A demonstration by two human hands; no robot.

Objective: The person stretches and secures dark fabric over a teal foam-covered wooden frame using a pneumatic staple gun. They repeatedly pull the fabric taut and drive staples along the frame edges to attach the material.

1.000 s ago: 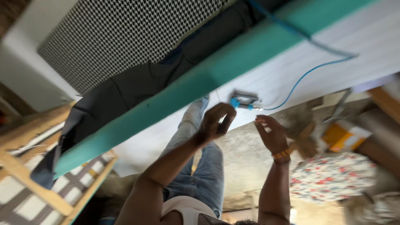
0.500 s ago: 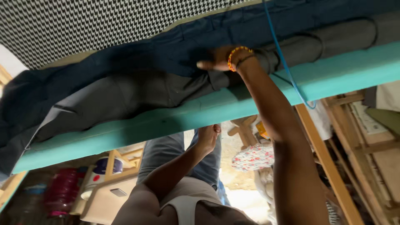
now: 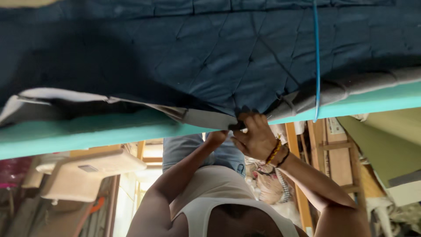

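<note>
Seen from above, a person leans over a teal table edge [image 3: 87, 134] covered by dark blue quilted fabric [image 3: 197, 52] with a grey underside. The right hand [image 3: 254, 136], wearing orange and dark wrist bands, pinches the fabric's hem at the table edge, fingers closed on it. The left hand [image 3: 217, 137] sits just beside it, under the edge; its grip cannot be made out. A blue cord [image 3: 316, 61] crosses the fabric.
</note>
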